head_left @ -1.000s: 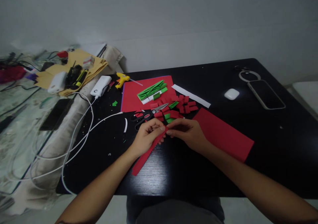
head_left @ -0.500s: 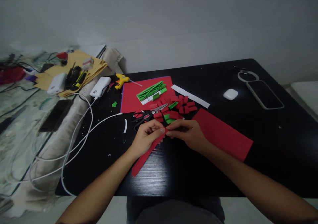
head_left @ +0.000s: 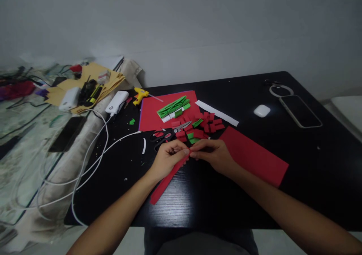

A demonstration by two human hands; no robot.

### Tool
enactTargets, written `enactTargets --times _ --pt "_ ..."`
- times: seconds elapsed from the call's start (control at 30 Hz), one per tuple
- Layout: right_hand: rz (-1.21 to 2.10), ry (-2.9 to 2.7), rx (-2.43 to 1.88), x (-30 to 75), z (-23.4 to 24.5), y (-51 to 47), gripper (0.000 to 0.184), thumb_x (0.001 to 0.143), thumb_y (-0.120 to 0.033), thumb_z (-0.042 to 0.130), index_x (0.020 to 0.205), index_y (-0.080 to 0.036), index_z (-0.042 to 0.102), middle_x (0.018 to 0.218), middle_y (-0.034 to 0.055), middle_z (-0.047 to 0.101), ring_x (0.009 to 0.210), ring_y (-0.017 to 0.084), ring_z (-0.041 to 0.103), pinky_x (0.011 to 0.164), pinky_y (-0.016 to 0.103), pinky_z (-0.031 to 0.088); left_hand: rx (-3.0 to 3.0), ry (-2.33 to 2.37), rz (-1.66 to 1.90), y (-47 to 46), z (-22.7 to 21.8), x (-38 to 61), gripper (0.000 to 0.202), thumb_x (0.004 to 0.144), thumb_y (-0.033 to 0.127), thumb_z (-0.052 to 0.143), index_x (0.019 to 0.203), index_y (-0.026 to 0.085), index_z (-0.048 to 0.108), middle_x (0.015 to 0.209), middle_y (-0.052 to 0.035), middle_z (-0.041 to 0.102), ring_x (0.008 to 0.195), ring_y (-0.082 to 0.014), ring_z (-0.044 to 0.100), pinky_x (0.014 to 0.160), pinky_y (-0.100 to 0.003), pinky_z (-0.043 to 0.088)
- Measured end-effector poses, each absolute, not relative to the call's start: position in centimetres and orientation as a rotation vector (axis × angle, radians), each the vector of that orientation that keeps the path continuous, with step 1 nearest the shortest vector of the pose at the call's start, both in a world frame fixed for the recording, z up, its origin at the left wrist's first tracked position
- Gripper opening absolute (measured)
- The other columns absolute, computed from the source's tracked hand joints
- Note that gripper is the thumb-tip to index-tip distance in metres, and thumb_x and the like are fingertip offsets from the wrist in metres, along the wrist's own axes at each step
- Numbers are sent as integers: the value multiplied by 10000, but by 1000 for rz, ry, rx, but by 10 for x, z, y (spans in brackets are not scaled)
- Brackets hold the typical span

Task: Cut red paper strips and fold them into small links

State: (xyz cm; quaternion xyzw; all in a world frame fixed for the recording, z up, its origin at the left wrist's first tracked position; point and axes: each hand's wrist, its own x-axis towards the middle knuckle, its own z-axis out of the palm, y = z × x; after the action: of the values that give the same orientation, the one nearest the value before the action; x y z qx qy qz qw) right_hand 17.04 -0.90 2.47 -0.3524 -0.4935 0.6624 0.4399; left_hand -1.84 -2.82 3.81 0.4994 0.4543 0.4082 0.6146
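Observation:
A long red paper strip (head_left: pixel 167 183) runs from the tabletop's front up into my fingers. My left hand (head_left: pixel 171 158) is closed on its upper end, thumb on top. The fingertips of my right hand (head_left: pixel 210 153) pinch the same end, meeting the left ones. Just beyond my hands lie black-handled scissors (head_left: pixel 166 134) with blades apart, and a pile of small folded red paper pieces (head_left: pixel 210 125) with a few green ones. Under my right forearm, partly covered, rests a red paper sheet (head_left: pixel 254 153).
Farther back, folded green paper strips (head_left: pixel 174 106) lie on a large red sheet (head_left: pixel 147 115) beside a yellow glue gun (head_left: pixel 140 94). A white strip (head_left: pixel 217 112), earphone case (head_left: pixel 261 111) and phone (head_left: pixel 301 111) lie rightward. White cables (head_left: pixel 106 134) and a power bank (head_left: pixel 117 102) occupy the left.
The view has tilted slightly, so everything sits a little lower in it. Both hands keep their pinch on the red strip, with hardly any movement.

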Motion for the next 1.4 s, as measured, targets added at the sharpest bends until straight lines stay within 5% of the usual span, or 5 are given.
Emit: enactTargets --times 1.4 --pt "1627 -1211 -854 169 20 -8 137 642 -260 906 715 -250 791 787 1 754 699 146 685 714 289 575 1177 1040 974 -28 36 -16 240 846 357 737 775 136 677 603 0 651 522 -96 575 540 -205 443"
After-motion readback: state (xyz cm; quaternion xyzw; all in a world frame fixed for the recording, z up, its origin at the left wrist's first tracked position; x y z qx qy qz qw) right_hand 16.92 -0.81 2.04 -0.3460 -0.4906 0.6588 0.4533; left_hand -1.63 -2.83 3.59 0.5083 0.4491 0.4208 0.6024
